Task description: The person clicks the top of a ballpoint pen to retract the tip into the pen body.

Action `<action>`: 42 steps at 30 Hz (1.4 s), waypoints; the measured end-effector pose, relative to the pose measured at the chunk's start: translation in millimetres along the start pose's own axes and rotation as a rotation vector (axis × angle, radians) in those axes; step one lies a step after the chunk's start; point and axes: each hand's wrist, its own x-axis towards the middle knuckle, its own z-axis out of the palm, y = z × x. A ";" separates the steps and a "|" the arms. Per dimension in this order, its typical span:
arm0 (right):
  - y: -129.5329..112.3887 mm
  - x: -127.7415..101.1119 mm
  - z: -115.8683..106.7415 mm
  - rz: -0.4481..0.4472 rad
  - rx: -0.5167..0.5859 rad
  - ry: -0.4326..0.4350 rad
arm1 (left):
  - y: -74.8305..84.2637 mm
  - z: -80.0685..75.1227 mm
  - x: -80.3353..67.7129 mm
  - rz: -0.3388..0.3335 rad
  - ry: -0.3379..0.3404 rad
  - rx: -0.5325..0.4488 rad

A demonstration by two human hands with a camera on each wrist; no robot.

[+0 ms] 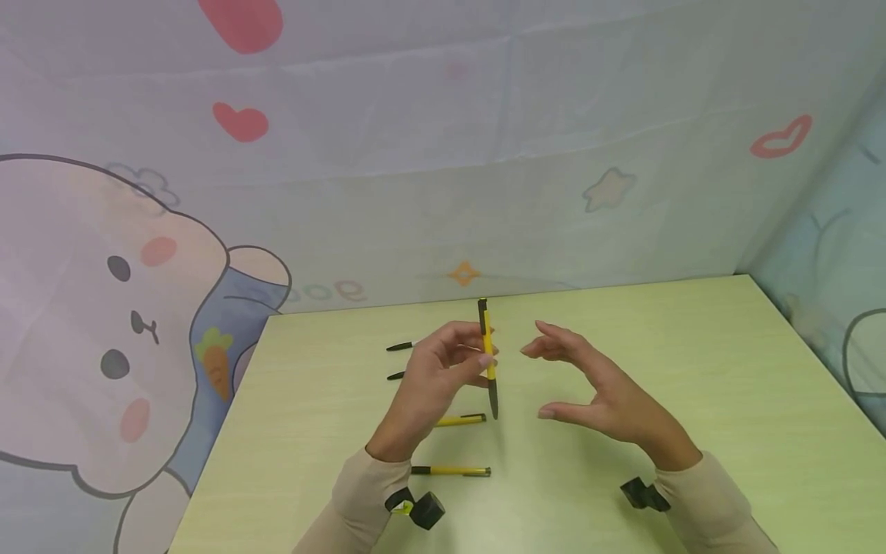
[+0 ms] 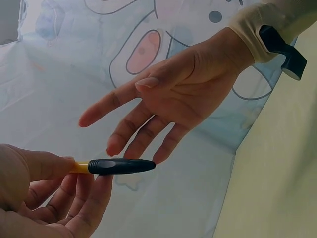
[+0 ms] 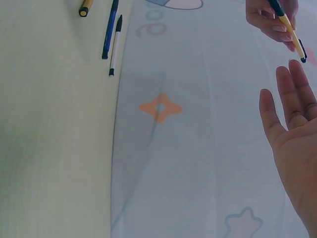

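My left hand [image 1: 443, 365] pinches a yellow pen with black ends [image 1: 487, 359] and holds it nearly upright above the table. In the left wrist view the pen's black end [image 2: 121, 166] sticks out past my thumb and fingertips [image 2: 54, 171]. My right hand [image 1: 588, 385] hovers open just right of the pen, palm toward it, fingers straight, touching nothing. The right wrist view shows that open palm [image 3: 294, 134] below the left hand's fingers [image 3: 270, 22] and the pen [image 3: 292, 37].
Two more yellow pens [image 1: 460, 420] [image 1: 450, 470] lie on the light green table [image 1: 692, 385] under my left arm. Dark pen tips [image 1: 399, 347] [image 1: 396, 375] lie farther left. A cartoon-print cloth [image 1: 443, 154] backs the table, and several pens [image 3: 111, 34] lie by its edge.
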 end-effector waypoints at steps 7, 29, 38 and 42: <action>3.6 -6.3 -1.8 -0.017 0.006 0.010 | -5.7 -8.0 1.1 -0.002 -0.009 0.004; -0.3 -19.1 -7.0 -0.041 0.008 0.026 | -27.1 -41.8 2.7 -0.020 -0.001 0.066; 0.7 -24.2 -9.0 -0.038 0.002 0.029 | -34.4 -55.3 3.9 -0.033 0.003 0.104; -1.0 -25.1 -10.2 -0.045 0.006 0.031 | -37.3 -61.2 5.3 -0.041 0.007 0.145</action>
